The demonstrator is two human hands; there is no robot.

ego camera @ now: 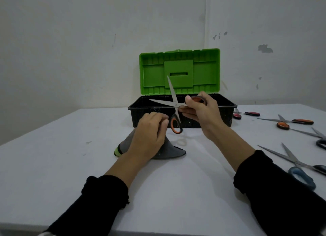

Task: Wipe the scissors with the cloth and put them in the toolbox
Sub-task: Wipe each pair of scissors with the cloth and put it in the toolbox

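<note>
The scissors [173, 101] are held spread open by the right hand [199, 110], gripped at one orange-black handle, in front of the open toolbox [183, 110]. Just left of that grip, the grey cloth [165, 150] is pinched and lifted by the left hand [150, 131].

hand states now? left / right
Left hand: fingers curled, gripping the grey cloth on the table.
Right hand: holding the open orange-handled scissors in front of the toolbox.
</note>
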